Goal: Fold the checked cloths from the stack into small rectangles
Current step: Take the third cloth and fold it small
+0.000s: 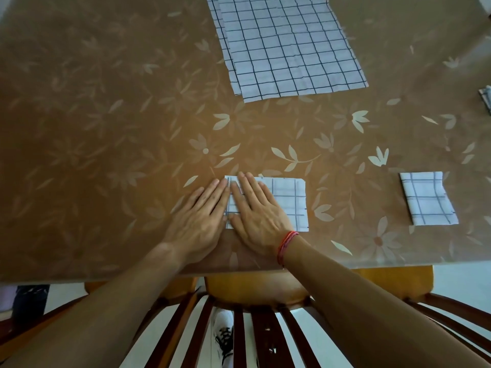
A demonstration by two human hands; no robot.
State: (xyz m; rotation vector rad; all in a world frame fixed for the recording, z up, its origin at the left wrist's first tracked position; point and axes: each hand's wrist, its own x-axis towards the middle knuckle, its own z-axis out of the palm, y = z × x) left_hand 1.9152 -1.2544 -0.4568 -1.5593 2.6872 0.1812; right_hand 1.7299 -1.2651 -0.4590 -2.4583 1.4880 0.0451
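My right hand (255, 211) lies flat, palm down, fingers straight and close together, pressing on the left part of the folded cloth (289, 197). My left hand (202, 216) lies flat just beside it, fingers likewise straight. Most of the left hand rests on the table (106, 128), and its fingertips reach the left edge of the cloth. Neither hand grips or pinches anything; both only press downward with open palms. The two hands sit side by side, almost touching along the index fingers. The folded cloth is a small white rectangle with dark grid lines, lying near the table edge closest to me. Its right part extends uncovered beyond my right hand. A red thread bracelet (285, 247) circles my right wrist, just behind the hand. Well beyond my fingertips, across the table, lies the stack of cloths (287, 46), unfolded and flat, with the lower layers showing along its left edge. Well to the right of my right hand lies a second folded cloth (427, 200), also a small rectangle, apart from the one under my palms. Farther right and beyond it, at the frame edge, a scrap of checked fabric (486, 98) is partly visible; its shape cannot be determined. Below my forearms, a wooden chair (255, 288) stands against the table edge.
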